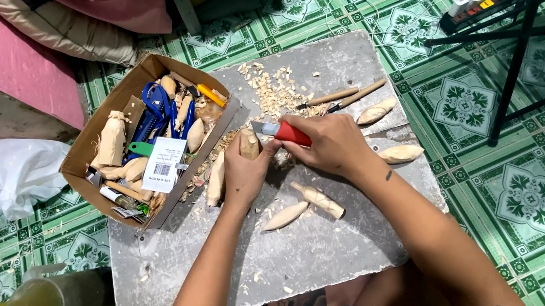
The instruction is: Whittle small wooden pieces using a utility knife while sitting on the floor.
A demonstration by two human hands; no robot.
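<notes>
Here, left hand point(242, 173) grips wood piece point(248, 143), right hand point(330, 145) clamps knife point(281, 130), grey slab point(323, 236).

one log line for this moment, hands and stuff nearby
left hand: holds wood piece | right hand: holds red knife, blade at wood | slab: shavings, box

I've got a small pale wooden piece point(249, 143) upright in my left hand point(245, 173), its rounded top poking out above my fingers, bare and unpainted, the lower part hidden in my grip. In my right hand point(333, 146) is the red-handled knife point(282, 131), lying nearly level, its short metal blade pointing left and meeting the wood near the top. Both sit over the grey slab point(336, 234), just beside the heap of light shavings point(276, 91).
</notes>
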